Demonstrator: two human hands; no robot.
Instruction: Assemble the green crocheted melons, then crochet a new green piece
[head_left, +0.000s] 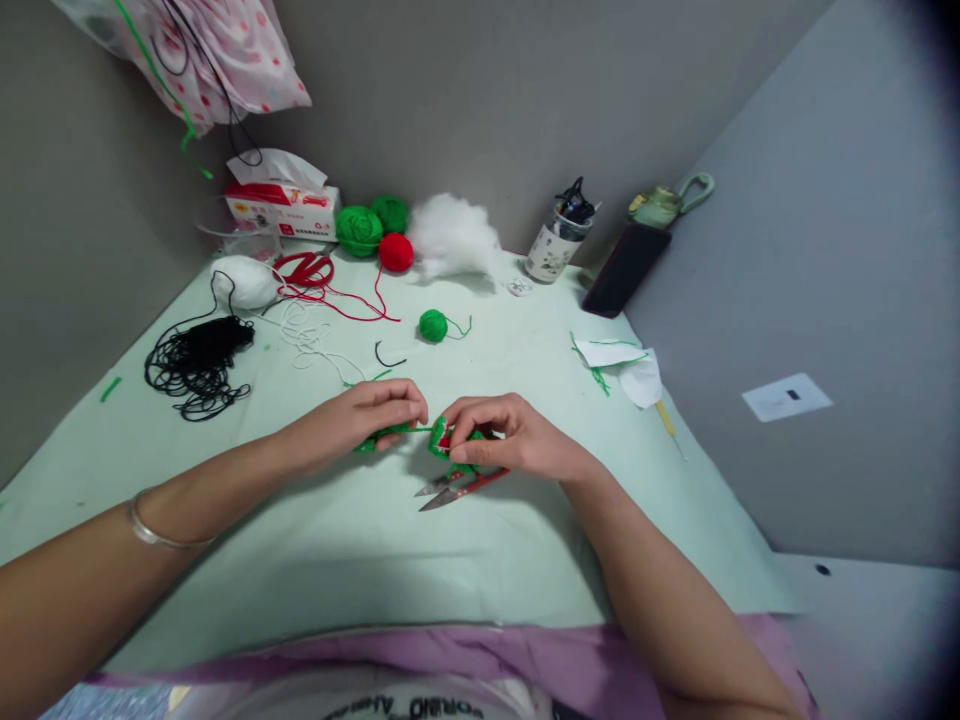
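Observation:
My right hand [510,435] pinches a small green crochet piece [437,440] with red and white on its face, between thumb and fingers. A taut green yarn strand [420,430] runs from it to my left hand [386,408], whose fingers are closed on the yarn. Below the left fingers some more green material [365,446] shows, partly hidden by them. Thread snips [450,493] with orange-red handles lie on the table just under my right hand, blades pointing left.
Behind my hands are a small green yarn ball [433,325], larger green balls [359,230], a red ball [396,253] and white stuffing [454,240]. Tangled black yarn [202,360] and red-handled scissors [304,270] lie left. A pen jar [555,248], phone [627,270] and yellow-handled hook [666,418] are right.

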